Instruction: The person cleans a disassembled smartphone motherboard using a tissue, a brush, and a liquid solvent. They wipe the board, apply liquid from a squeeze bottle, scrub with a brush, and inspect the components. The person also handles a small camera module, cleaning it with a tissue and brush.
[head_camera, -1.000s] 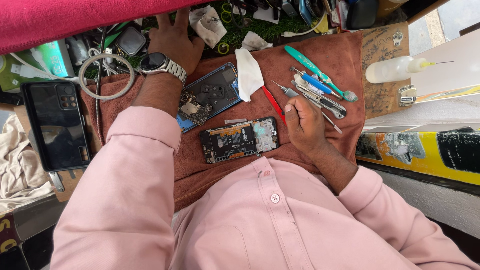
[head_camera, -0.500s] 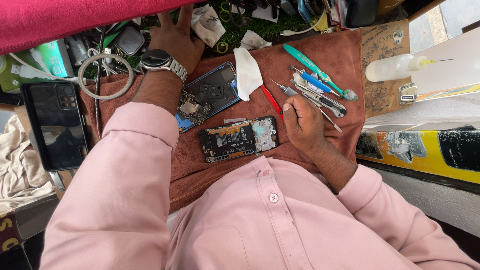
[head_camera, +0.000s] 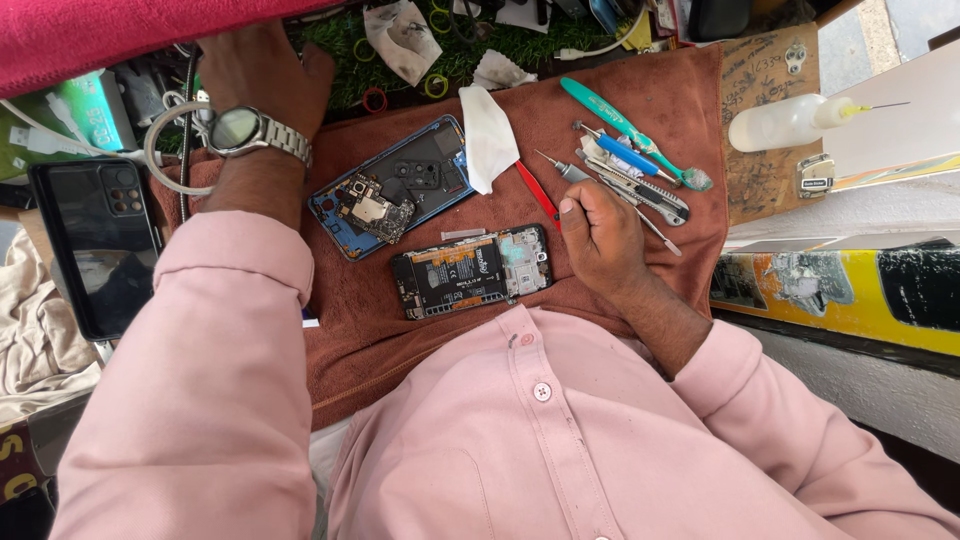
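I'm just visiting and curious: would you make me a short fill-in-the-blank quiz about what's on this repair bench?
1. The opened phone with its insides showing lies on a ____ cloth.
2. The left hand has a metal ____ on its wrist.
3. The right hand rests beside a row of tools, among them a teal ____.
4. The phone shell next to the opened phone has a ____ frame.

Missing words: brown; watch; toothbrush; blue
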